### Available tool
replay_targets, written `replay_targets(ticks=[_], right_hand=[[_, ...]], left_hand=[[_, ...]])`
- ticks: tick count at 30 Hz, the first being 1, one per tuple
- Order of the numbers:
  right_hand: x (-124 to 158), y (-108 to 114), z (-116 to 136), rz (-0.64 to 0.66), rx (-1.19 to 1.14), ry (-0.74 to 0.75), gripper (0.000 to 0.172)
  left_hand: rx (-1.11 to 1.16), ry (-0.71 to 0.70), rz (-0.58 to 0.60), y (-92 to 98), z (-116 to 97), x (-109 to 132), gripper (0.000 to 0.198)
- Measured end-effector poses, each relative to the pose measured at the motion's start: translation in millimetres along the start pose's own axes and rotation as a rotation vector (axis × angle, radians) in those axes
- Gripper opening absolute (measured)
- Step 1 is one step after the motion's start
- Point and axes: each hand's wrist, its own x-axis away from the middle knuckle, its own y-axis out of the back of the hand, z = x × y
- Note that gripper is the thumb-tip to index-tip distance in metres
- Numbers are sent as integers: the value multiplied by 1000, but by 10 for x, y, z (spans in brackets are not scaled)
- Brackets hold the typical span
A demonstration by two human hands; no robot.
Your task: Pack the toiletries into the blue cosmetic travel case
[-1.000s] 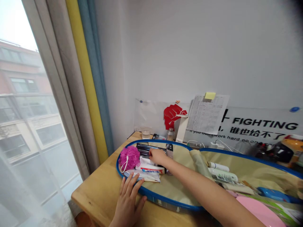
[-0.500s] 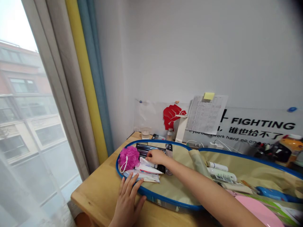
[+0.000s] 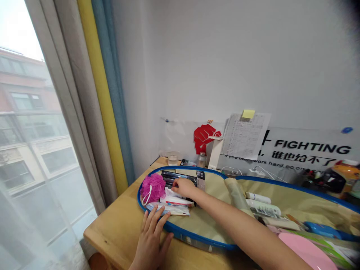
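My right hand point(image 3: 184, 187) reaches into the left half of an open, blue-edged beige bag point(image 3: 215, 221). Its fingers are pinched at a small white tube point(image 3: 169, 192), whose far part the hand covers. Just below lies a white tube with red marking point(image 3: 178, 202), and nearest me a flat white-and-blue packet point(image 3: 176, 210). A black packaged item point(image 3: 176, 175) lies behind the right hand. To the left sits a magenta bath puff point(image 3: 153, 187) with a white cord. My left hand point(image 3: 152, 228) is open, fingers spread, fingertips over the bag's near rim and the packet's edge.
The bag's right half holds white bottles point(image 3: 263, 207), a blue item point(image 3: 322, 229) and a pink item point(image 3: 305, 251). A small glass jar point(image 3: 201, 160) and a clear cup point(image 3: 172, 160) stand behind the bag on the wooden table point(image 3: 112, 232). Curtains point(image 3: 104, 93) hang at left.
My right hand has shifted slightly left and lower over the small white tube, covering more of it. The red-marked tube lies a little differently. My left hand stays in place.
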Motion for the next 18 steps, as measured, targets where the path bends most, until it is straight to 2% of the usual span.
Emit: replay_targets(ticks=[5,9,11,14,16,18], right_hand=[[31,31,31,-17,-14,-3,34],[144,331,-144,-57,-50,41,33],[293,579,-371,-86,-74,72,28],[641,922,-859,-155,-101,67,23],[915,1041,-1226,-194,-99,19,18],[1175,1040,-1582,-201,-73,-59,20]], left_hand=[[-1,5,5,-10,2,6,48],[5,-3,2,-14,12,13,49],[11,-2,-10,-16,16,16,48],[24,6,-17,-22,16,19,49],[31,11,-17,-22,15,19,49],[31,6,-20,-17,14,14,49]])
